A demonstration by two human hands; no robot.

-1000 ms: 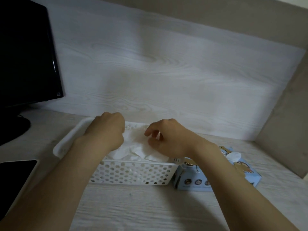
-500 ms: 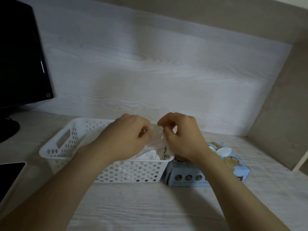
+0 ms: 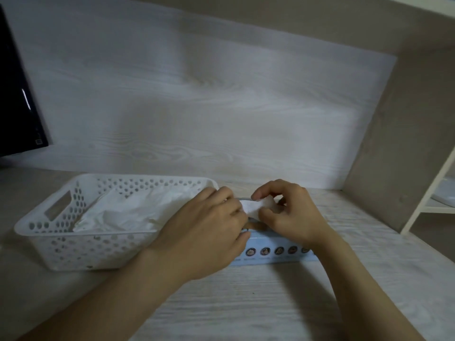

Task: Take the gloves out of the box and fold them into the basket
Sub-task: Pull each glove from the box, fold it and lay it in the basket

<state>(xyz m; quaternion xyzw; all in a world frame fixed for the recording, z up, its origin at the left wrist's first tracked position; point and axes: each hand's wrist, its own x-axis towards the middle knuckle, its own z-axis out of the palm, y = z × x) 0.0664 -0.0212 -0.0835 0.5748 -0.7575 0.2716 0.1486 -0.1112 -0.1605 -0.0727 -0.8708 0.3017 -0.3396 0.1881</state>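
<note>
A white perforated basket [image 3: 61, 239] stands at the left on the desk, with folded white plastic gloves [image 3: 130, 212] lying inside. Just right of it lies a light-blue glove box [image 3: 275, 253], mostly hidden under my hands. My left hand [image 3: 206, 232] and my right hand [image 3: 290, 215] meet over the box top. Both pinch a small white glove [image 3: 253, 206] that sticks up between them. The box opening is hidden by my fingers.
A dark monitor [image 3: 17, 107] stands at the far left. A pale wood-grain back panel [image 3: 197, 107] rises behind the desk, a beige side wall [image 3: 398, 134] closes the right, and a white shelf frame [image 3: 428, 193] shows beyond it.
Both hands have moved right, from over the basket to over the blue box, and now pinch a glove there. The view has shifted right too.
</note>
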